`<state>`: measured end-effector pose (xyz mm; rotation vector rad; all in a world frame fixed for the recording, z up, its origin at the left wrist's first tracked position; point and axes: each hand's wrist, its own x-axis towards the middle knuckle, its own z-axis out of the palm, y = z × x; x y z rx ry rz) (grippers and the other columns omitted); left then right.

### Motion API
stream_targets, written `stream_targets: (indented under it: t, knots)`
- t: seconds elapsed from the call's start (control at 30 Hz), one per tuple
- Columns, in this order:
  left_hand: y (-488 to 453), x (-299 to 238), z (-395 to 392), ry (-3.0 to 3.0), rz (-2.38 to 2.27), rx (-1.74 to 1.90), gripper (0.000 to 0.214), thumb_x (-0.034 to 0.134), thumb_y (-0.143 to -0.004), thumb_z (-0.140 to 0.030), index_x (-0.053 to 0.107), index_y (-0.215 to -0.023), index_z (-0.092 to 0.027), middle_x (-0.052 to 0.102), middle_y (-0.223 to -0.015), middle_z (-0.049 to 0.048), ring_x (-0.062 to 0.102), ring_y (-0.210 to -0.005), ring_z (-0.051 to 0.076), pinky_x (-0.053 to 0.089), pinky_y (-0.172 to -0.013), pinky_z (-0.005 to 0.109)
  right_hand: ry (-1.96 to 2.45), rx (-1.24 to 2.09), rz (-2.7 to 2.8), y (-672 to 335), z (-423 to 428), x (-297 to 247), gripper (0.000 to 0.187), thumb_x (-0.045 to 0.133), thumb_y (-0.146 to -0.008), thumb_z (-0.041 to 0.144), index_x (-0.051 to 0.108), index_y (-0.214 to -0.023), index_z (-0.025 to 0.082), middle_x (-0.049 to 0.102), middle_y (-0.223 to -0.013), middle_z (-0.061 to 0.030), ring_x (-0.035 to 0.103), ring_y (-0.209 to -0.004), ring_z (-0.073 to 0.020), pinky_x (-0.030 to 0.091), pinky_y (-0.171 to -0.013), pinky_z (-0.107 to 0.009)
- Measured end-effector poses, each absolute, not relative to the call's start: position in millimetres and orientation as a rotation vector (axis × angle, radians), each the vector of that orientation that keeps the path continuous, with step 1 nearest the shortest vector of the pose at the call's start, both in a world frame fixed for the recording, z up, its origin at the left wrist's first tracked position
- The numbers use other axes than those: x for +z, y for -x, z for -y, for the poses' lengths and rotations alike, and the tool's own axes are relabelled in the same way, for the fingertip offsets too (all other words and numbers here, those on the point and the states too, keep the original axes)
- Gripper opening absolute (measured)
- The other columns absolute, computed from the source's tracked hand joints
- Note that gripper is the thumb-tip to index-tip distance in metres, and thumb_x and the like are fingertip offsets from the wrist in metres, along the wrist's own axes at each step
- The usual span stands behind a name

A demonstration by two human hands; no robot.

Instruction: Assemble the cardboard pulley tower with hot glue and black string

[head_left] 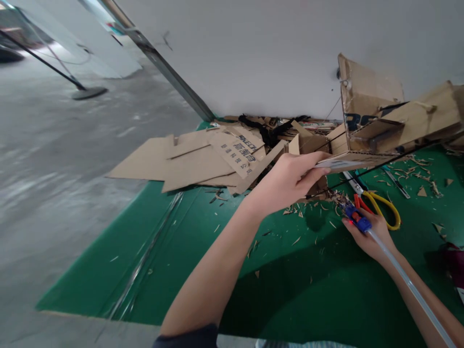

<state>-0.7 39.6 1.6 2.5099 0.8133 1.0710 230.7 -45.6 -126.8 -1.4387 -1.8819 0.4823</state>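
Note:
My left hand (295,176) grips the lower edge of a cardboard model (377,130), fingers pinched on its near end and holding it tilted above the green mat. The model is built from cut, folded cardboard with an upright flap at the back. In my right hand (373,234) is a blue hot glue gun (357,218), a small red light glowing on its side. A long translucent glue stick (406,280) runs out of its rear over my forearm. Its nozzle points toward the model's underside, and whether it touches cannot be made out.
Yellow-handled scissors (389,210) lie beyond my right hand, near a utility knife (397,183). Flat cardboard sheets (195,162) pile up at the left against the pale wall (253,58). Cardboard scraps litter the green mat (188,261). A dark red object (453,266) sits at the right edge.

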Motion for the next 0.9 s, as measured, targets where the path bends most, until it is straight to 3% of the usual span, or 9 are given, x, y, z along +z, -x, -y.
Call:
stream_targets:
  t: [0.9]
  knots:
    - [0.3,-0.1,-41.2,-2.495,-0.888,1.115,0.011,0.052,-0.094,-0.017,0.059,-0.084,-0.018,0.048,-0.054,-0.0056,0.039,-0.040,0.005,0.029,-0.040,0.020,1.460,0.539,1.881,-233.9,47.3,-130.1,0.026,0.064,-0.085,0.043,0.059,-0.071,0.022,0.057,-0.053,0.0014,0.059,-0.046,-0.0137,0.042,-0.046,-0.023]
